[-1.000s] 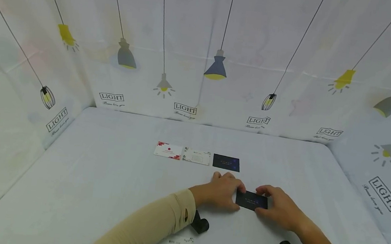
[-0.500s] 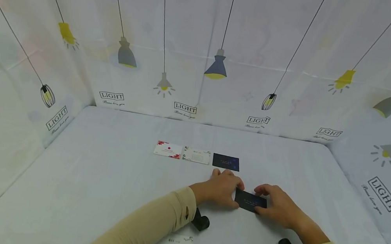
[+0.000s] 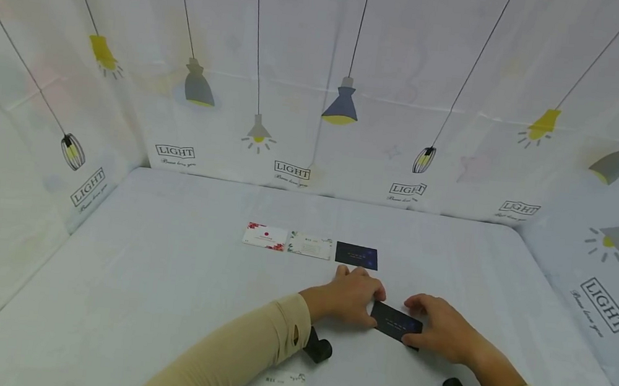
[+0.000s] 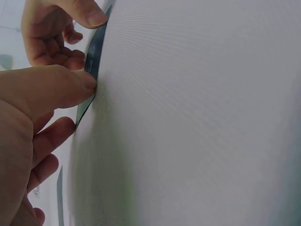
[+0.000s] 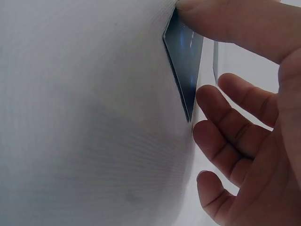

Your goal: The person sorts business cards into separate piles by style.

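Head view: a dark navy card (image 3: 395, 321) with faint pale print lies on the white table (image 3: 168, 266), pinched between left hand (image 3: 352, 296) and right hand (image 3: 439, 328).
Left wrist view: the thumb (image 4: 56, 89) presses its thin edge (image 4: 91, 61).
Right wrist view: the thumb (image 5: 225, 23) clamps the glossy card (image 5: 186, 56); the fingers are spread beneath.
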`<state>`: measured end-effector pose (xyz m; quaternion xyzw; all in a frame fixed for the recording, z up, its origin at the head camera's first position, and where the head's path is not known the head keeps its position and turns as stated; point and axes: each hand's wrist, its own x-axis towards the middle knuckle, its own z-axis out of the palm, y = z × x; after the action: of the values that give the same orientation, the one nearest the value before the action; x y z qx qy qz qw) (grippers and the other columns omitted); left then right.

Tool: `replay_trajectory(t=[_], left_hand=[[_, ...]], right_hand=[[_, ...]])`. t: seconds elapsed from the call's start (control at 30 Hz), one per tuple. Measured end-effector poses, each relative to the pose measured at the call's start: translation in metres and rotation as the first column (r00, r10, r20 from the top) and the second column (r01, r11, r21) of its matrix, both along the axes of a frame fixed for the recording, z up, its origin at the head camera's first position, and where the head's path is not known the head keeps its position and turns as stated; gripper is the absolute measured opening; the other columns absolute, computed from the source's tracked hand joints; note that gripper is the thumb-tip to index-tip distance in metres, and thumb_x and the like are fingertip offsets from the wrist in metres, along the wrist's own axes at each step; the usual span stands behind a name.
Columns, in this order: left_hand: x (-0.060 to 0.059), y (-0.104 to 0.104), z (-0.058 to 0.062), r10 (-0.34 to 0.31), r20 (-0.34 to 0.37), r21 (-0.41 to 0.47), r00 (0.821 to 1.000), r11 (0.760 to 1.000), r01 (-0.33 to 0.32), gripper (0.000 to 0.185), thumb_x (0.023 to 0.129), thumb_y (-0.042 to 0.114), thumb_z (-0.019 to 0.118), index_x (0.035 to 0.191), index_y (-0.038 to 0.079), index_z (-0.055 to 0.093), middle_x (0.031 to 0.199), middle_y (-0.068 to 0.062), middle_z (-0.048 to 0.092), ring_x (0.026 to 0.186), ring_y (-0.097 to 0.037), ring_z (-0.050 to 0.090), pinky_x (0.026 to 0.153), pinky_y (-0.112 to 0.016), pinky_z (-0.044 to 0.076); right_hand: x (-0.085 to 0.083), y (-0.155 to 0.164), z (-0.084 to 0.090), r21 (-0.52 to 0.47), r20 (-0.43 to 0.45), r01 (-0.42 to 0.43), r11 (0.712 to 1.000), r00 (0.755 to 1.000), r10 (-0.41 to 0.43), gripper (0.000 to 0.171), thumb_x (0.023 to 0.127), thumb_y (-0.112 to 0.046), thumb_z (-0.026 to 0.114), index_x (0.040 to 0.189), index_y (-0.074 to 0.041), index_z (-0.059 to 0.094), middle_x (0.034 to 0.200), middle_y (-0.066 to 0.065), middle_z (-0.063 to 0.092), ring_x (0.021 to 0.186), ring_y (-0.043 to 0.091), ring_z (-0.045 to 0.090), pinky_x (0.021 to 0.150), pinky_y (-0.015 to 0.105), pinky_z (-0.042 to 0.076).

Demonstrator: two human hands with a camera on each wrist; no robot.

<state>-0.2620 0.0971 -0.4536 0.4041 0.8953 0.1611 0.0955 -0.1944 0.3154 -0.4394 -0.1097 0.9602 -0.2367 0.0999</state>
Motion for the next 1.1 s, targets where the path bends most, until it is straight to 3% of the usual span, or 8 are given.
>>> replay_trajectory(t=[0.17,0.4,0.63,0.83,1.1], left_hand=[[0.0011,-0.0026,-0.0003,0.002,0.031,0.014,1.000,1.000,-0.002,0.036,0.083,0.040,0.080,0.115,0.027,0.066,0.101,0.020,0.057,0.112,-0.007,0.046,0.088,-0.035,0.027],[0.0029,-0.0062,0.0045,0.004,0.017,0.004,1.000,1.000,-0.004,0.044,0.082,0.041,0.080,0.120,0.026,0.064,0.116,0.015,0.061,0.121,-0.011,0.043,0.089,-0.036,0.028],[-0.0014,-0.0043,0.0052,0.001,0.029,-0.002,1.000,1.000,-0.001,0.043,0.083,0.039,0.081,0.120,0.025,0.066,0.110,0.017,0.061,0.112,-0.009,0.045,0.090,-0.036,0.029],[-0.0033,-0.0029,0.0029,0.004,0.038,-0.016,0.999,1.000,-0.004,0.042,0.083,0.039,0.081,0.120,0.025,0.066,0.104,0.017,0.060,0.110,-0.008,0.045,0.090,-0.036,0.029],[-0.0045,-0.0087,0.0006,-0.007,0.036,0.049,0.999,0.999,0.005,0.040,0.085,0.037,0.080,0.119,0.025,0.065,0.106,0.019,0.060,0.115,-0.008,0.044,0.094,-0.039,0.029]], right_hand=[[0.0002,-0.0011,-0.0008,0.003,0.022,0.011,1.000,1.000,-0.011,0.061,0.075,-0.029,0.087,0.122,-0.001,0.061,0.109,0.005,0.064,0.102,0.024,0.059,0.093,0.053,0.046],[0.0012,-0.0022,-0.0009,-0.005,0.021,-0.006,1.000,1.000,0.006,0.056,0.077,-0.026,0.085,0.121,-0.002,0.062,0.107,0.004,0.064,0.101,0.023,0.058,0.092,0.052,0.046],[0.0012,-0.0004,-0.0007,0.007,-0.020,-0.010,1.000,1.000,0.010,0.055,0.077,-0.024,0.085,0.121,-0.002,0.062,0.109,0.005,0.063,0.105,0.026,0.056,0.094,0.053,0.045],[-0.0019,-0.0034,0.0016,0.018,0.017,-0.002,1.000,1.000,0.001,0.056,0.076,-0.024,0.086,0.121,-0.002,0.062,0.108,0.005,0.064,0.100,0.024,0.057,0.093,0.053,0.046],[-0.0010,-0.0025,0.0027,-0.004,0.009,-0.023,1.000,1.000,0.023,0.056,0.078,-0.024,0.084,0.123,-0.001,0.060,0.111,0.005,0.063,0.104,0.025,0.057,0.094,0.053,0.045]])
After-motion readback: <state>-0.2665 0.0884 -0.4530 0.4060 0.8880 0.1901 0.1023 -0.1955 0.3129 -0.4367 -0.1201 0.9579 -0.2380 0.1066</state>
